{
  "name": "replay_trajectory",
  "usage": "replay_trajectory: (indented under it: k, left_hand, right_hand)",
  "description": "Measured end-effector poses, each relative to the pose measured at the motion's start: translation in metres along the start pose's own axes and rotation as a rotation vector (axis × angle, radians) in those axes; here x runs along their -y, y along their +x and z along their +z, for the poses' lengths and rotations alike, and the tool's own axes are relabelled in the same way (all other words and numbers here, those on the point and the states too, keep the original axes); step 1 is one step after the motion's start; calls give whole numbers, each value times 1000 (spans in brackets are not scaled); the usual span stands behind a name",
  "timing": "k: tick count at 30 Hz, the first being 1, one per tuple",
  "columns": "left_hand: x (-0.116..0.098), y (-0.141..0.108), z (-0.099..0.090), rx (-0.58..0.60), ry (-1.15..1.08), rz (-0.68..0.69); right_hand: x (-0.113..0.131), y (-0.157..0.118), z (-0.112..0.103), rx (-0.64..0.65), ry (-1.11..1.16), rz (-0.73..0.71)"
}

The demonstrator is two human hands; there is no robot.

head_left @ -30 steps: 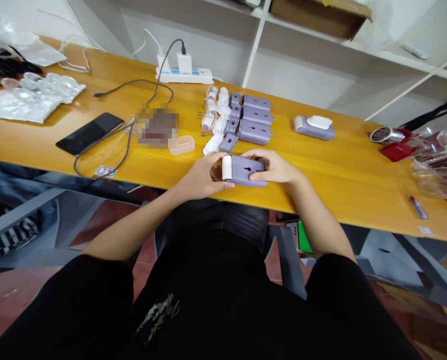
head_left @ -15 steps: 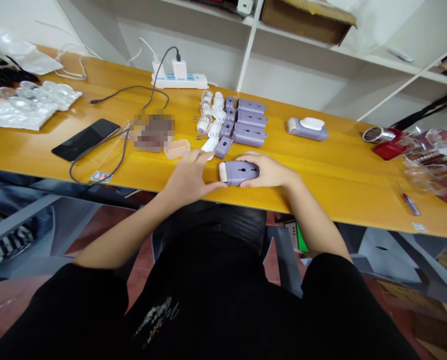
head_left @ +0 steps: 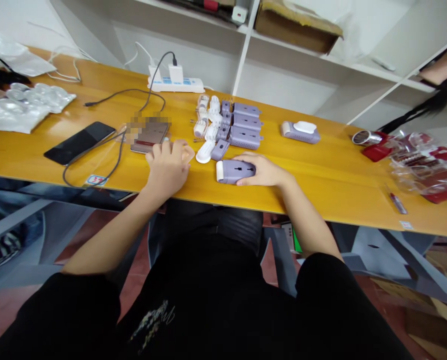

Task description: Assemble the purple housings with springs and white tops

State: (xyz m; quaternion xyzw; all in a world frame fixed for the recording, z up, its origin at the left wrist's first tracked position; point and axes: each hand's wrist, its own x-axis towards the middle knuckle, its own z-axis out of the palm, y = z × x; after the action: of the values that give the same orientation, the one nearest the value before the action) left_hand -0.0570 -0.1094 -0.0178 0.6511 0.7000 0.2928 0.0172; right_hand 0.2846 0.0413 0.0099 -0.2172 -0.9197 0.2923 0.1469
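My right hand [head_left: 266, 170] is wrapped around a purple plastic housing [head_left: 229, 171] with a white end, lying near the table's front edge. To its left, my left hand [head_left: 167, 169] is closed over a translucent peach-coloured cover [head_left: 187, 154], which its fingers partly hide. Just beyond the hands are rows of parts: purple housings [head_left: 245, 137], small purple pieces [head_left: 219, 149], white curved pieces [head_left: 205, 151] and clear-and-white parts [head_left: 200, 127] with metal springs. Farther right, an assembled purple device [head_left: 300, 131] carries a white oval piece on top.
At left lie a black phone [head_left: 79, 142], a grey cable [head_left: 120, 160] and a second phone [head_left: 148, 137]. A power strip [head_left: 176, 84] stands against the shelf. Bagged clear pieces [head_left: 32, 100] are far left; red and clear parts [head_left: 429, 160] and a small screwdriver-like tool [head_left: 398, 203] are at right.
My left hand has moved left, away from the purple housing, and closed over the peach cover. My right hand keeps its hold on the housing. The whole view has shifted slightly.
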Motion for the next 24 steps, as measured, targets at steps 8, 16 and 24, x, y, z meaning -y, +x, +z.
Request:
replay_trajectory:
  k: [8, 16, 24]
  left_hand:
    - [14, 4, 6, 71, -175, 101]
    - [22, 6, -14, 351, -330, 215]
    - [24, 9, -22, 474, -436, 284]
  right_hand:
    - [-2, 1, 1, -1, 14, 7]
    - [-5, 0, 2, 3, 15, 19]
    - [-3, 1, 1, 11, 20, 5]
